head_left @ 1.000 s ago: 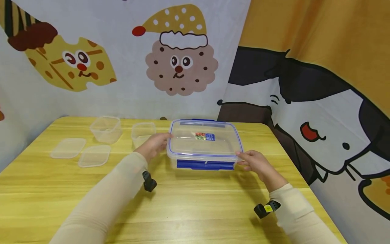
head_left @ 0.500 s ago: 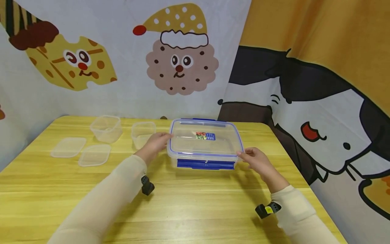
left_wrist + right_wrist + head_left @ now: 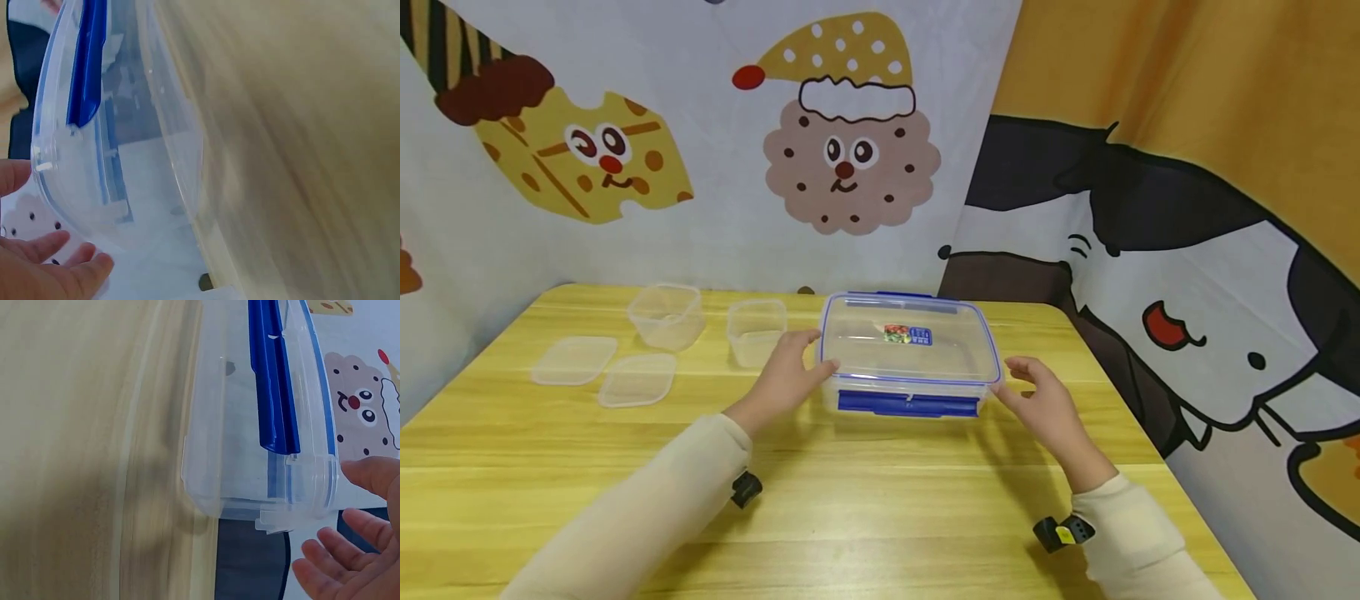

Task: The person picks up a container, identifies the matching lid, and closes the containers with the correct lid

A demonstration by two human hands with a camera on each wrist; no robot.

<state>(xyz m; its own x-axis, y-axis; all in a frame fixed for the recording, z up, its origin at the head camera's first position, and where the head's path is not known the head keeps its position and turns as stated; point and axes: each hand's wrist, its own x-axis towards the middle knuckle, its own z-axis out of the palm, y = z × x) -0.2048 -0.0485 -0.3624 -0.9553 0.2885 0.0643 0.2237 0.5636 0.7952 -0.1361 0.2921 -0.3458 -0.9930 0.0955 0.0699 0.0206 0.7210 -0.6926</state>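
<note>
Box (image 3: pixel 910 357) mid-frame, left hand (image 3: pixel 784 377) and right hand (image 3: pixel 1051 413) at its sides, fingers apart; 2 tubs (image 3: pixel 668 332), 2 lids (image 3: pixel 637 381) frame left.

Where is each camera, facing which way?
Head: head-worn, facing forward and down at the table and lidded box; left hand, right hand, both sleeves show.
Left wrist: worn there, facing the box's left front; left hand lower left, seemingly some right fingers at top.
Right wrist: worn there, facing the box's right front; right hand lower right.
Shared by wrist views: front blue clip.
</note>
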